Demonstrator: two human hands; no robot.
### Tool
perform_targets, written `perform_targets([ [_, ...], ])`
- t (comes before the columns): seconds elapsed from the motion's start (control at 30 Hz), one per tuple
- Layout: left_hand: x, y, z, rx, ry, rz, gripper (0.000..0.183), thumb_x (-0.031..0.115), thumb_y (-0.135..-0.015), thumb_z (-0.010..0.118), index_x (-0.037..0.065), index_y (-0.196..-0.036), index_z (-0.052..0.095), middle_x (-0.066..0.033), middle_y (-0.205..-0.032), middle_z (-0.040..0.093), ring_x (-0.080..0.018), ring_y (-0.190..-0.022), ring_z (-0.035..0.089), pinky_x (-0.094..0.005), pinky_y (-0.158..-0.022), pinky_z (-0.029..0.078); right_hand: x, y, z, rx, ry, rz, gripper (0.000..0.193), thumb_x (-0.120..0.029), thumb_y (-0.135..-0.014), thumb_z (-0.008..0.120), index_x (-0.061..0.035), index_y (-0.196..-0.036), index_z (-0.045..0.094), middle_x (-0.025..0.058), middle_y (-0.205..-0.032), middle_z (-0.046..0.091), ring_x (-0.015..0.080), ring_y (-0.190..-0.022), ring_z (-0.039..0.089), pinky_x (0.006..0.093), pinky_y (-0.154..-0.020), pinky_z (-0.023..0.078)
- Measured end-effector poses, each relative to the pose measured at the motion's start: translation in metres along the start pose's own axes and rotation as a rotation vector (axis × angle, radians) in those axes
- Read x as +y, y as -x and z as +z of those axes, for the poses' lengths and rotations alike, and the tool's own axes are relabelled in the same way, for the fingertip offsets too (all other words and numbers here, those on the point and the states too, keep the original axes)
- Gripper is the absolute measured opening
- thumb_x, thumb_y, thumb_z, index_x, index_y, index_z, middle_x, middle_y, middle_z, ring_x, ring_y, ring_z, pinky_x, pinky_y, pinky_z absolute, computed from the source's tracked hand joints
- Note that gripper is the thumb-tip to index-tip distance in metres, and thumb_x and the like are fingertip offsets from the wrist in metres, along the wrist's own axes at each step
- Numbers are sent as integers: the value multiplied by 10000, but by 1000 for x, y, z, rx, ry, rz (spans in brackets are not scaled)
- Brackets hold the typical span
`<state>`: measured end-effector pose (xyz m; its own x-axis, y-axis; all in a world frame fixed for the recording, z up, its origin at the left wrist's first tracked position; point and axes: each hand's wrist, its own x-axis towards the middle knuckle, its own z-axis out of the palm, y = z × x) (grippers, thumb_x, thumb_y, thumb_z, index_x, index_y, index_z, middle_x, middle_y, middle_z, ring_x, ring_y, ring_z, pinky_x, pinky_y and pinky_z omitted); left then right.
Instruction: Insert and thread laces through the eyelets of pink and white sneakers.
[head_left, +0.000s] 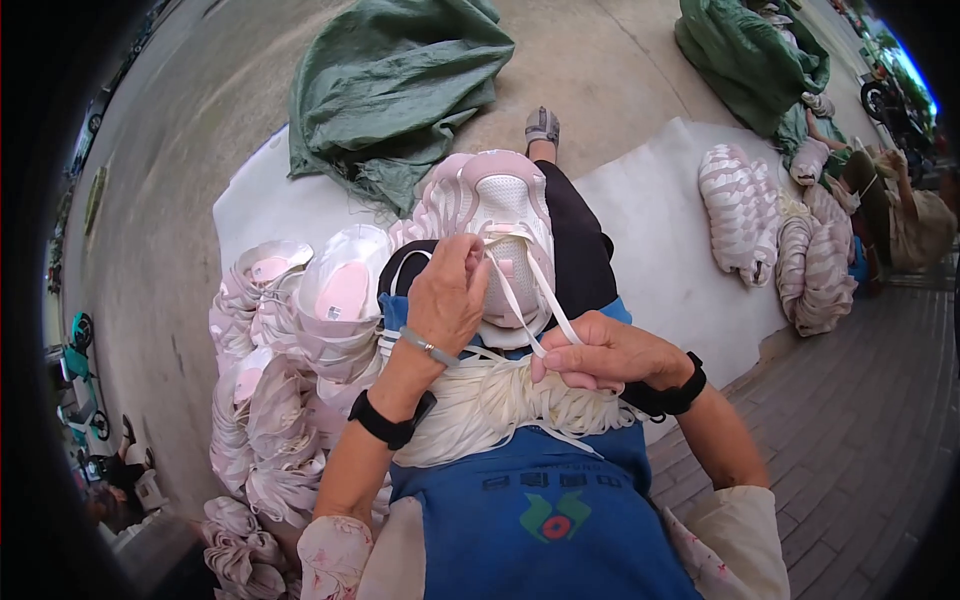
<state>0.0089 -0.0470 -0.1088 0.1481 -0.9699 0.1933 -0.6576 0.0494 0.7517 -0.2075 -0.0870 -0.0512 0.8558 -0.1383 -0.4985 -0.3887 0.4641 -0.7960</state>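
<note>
A pink and white shoe upper [508, 205] lies across my lap, its toe pointing away from me. A flat white shoelace [547, 285] runs through its upper eyelets and hangs in two strands toward me. At the upper's left edge, my left hand [450, 290] is closed, its fingertips pinching the lace beside the eyelets. My right hand [602, 354], lower and to the right, is closed around the lace strands between thumb and fingers. Below both hands a thick bundle of cream laces [510, 405] rests on my blue apron [530, 490].
Stacked shoe uppers [275, 390] crowd my left side on a white sheet [650, 200]. More stacked uppers [740, 215] lie at the right, near another seated person [895, 205]. Green sacks [400, 85] stand ahead. Dark paving [860, 430] borders the right.
</note>
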Motion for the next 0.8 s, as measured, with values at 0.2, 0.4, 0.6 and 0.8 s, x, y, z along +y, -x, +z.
perform_targets([
  [0.2,-16,-12,14,-11,-99,146,121,95,-873,576,49,-975,531,-141,-901,579,-359,-765,614,-415,-626,501,6,-1,4,57,-67,-71,308,-293,-984,486,-27,-972,641,-41,-527,445,23,-393,374,182,-378,306],
  [0.4,-50,-19,20,-98,-92,-2,69,83,-901,507,18,-921,497,-175,-855,578,-317,-757,613,-352,-649,488,-2,12,1,59,-107,-63,289,-260,-977,491,-13,-958,639,-43,-526,453,15,-379,357,181,-354,286],
  [0.6,-33,-18,-1,-241,46,-411,266,221,-887,543,-44,-892,519,-240,-757,632,-358,-744,648,-406,-681,521,1,28,-9,89,-123,-31,287,-261,-970,494,-12,-944,635,-33,-531,476,8,-371,348,169,-341,263],
  [0.8,23,-3,-2,-563,984,-975,340,328,-953,554,-11,-973,563,-48,-699,596,-108,-547,585,-228,-445,464,15,-34,34,121,321,-263,281,-236,-954,479,10,-867,584,73,-561,524,206,-487,516,320,-482,431],
])
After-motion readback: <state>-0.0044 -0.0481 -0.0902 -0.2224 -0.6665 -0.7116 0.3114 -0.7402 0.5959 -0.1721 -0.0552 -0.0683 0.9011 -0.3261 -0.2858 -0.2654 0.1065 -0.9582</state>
